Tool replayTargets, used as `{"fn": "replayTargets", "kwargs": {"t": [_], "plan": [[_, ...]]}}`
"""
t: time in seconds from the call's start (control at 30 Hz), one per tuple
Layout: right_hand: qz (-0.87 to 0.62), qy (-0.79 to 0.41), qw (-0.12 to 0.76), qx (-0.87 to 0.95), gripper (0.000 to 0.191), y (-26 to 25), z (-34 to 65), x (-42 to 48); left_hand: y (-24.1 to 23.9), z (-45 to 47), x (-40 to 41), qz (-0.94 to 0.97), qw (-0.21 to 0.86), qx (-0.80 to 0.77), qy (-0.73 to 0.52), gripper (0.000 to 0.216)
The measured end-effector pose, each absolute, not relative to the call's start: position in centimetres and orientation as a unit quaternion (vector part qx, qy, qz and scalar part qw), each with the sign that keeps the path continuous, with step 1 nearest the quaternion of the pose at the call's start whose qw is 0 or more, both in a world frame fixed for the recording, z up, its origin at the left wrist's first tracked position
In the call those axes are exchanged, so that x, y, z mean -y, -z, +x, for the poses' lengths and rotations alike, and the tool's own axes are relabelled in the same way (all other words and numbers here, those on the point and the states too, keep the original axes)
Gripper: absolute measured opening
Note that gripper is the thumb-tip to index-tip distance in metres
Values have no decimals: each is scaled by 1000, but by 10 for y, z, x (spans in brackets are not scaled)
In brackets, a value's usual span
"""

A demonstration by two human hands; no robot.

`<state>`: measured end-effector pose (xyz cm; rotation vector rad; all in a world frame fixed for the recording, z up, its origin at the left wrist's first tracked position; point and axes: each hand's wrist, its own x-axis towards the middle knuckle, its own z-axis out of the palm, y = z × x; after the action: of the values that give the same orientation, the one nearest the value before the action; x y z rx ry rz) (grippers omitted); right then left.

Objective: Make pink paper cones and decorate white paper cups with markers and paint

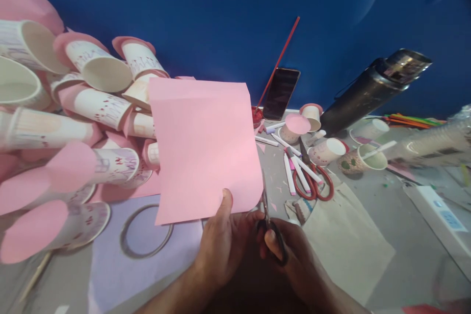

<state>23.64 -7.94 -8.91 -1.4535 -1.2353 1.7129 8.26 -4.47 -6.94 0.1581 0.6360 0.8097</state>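
Observation:
A large sheet of pink paper (206,147) is held up in front of me, its lower right corner rounded. My left hand (224,238) grips its bottom edge, thumb on the front and fingers behind. Just to the right, my right hand (289,243) has its fingers in the dark handles of a pair of scissors (268,213). The blades point up along the paper's right edge, near the rounded corner. Whether they touch the paper there I cannot tell.
Decorated paper cups (105,108) with pink paper pieces pile up at the left. A ring (127,248) lies on lilac paper (106,274). Markers (300,176), red-handled scissors (327,184), a phone (281,93), a black flask (362,88) and a beige sheet (346,240) are at the right.

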Motion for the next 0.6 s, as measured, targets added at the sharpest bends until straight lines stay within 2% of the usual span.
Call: {"fn": "replayTargets", "kwargs": {"t": [0.27,0.6], "plan": [[-547,-626,266,488,70,85,243,76,74,81,44,70,879,-273,-384,81],[-543,-627,246,501,71,82,248,71,73,83,44,45,857,-278,-432,70]]}}
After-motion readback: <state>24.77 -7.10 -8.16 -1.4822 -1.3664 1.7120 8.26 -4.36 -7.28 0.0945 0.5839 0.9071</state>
